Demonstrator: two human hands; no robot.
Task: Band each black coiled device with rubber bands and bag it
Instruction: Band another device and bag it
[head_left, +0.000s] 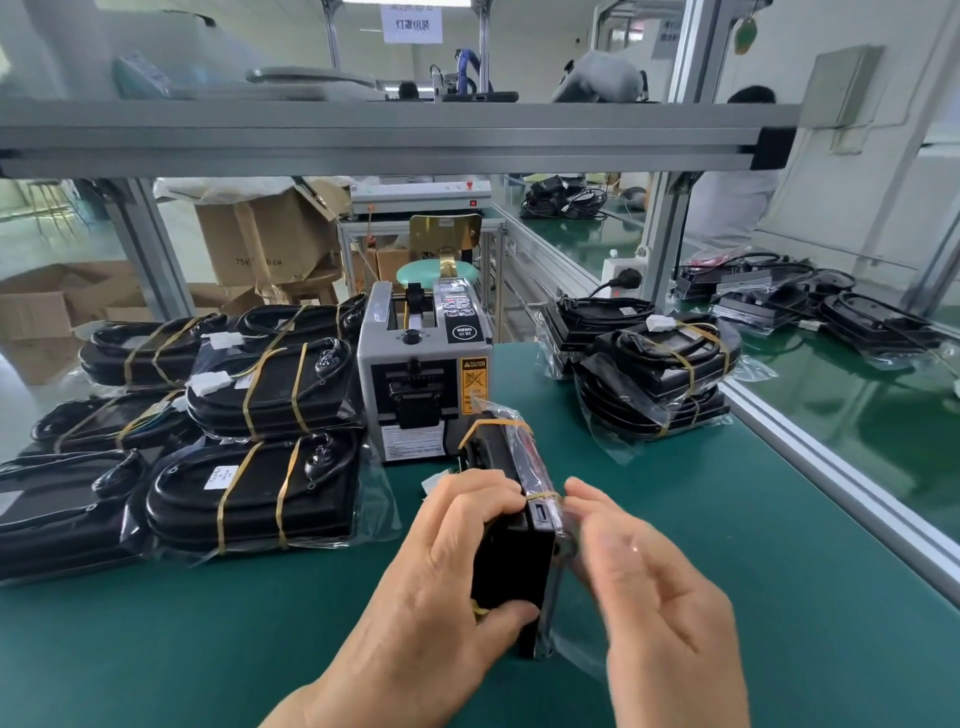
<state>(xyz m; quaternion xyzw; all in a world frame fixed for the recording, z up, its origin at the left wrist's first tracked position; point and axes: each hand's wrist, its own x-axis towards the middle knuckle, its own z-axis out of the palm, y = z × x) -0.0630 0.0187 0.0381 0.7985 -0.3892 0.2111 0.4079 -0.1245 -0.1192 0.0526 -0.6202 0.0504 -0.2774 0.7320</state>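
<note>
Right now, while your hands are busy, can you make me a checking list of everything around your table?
Surface: green mat, on a metal-framed bench.
Job's things: black device standing on edge, clear bag on it, two rubber bands round it; bagged left pile and right stack.
Clutter: grey tape dispenser mid-table.
Grippers: left hand grips the device; right hand blurred, fingertips by the near band, grip unclear.
Cables: black cord tangle on the far bench.
Surroundings: cardboard boxes, overhead shelf, a person far right.
</note>
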